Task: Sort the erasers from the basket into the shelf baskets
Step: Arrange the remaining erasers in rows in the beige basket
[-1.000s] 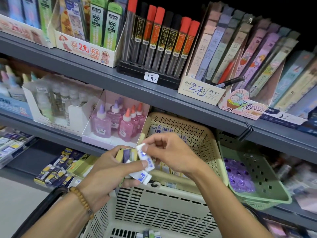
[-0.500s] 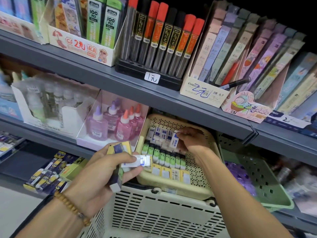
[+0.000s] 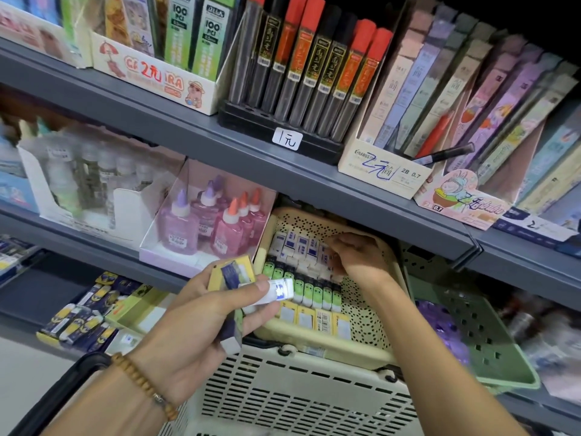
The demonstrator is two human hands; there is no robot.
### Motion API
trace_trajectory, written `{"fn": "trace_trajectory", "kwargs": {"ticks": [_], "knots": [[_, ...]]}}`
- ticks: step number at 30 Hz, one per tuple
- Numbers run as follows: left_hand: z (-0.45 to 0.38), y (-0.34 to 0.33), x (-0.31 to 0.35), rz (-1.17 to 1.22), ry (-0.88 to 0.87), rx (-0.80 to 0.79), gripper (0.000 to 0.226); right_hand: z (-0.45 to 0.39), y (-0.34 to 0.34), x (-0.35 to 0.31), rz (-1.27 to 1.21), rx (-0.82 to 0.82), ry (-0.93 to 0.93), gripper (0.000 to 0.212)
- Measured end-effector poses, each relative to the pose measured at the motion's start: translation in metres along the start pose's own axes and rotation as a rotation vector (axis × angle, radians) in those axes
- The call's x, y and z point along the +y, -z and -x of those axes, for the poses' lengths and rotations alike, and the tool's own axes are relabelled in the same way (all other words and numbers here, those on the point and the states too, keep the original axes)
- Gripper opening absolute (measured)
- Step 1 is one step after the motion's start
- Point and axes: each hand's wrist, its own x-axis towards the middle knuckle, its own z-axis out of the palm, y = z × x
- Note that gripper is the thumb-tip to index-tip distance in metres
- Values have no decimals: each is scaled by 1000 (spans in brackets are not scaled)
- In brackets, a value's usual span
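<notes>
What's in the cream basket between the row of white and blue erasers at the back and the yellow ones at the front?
A row of green erasers lies between them in the cream basket, seen in the head view.

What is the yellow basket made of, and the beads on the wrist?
The yellow basket looks like matte moulded plastic: its walls are punched with even rows of tiny holes. The beads look like wood, brown and dull, though plastic is possible.
</notes>
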Motion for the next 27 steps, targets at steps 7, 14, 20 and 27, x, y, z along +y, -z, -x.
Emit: {"fn": "trace_trajectory", "kwargs": {"ticks": [7,14,20,27], "knots": [[3,-5,-5,-7,-26,-11,51,86,-10,-35,-88,-613,279,9],[5,-13,-8,-50,42,45,24,68,22,-8,-370,-405,-72,19],[5,-19,-10,-125,68,15,16,13,35,19,-159,15,-154,9],[0,-14,-12,-115,67,11,15,-39,15,19,101,28,-223,13]]}}
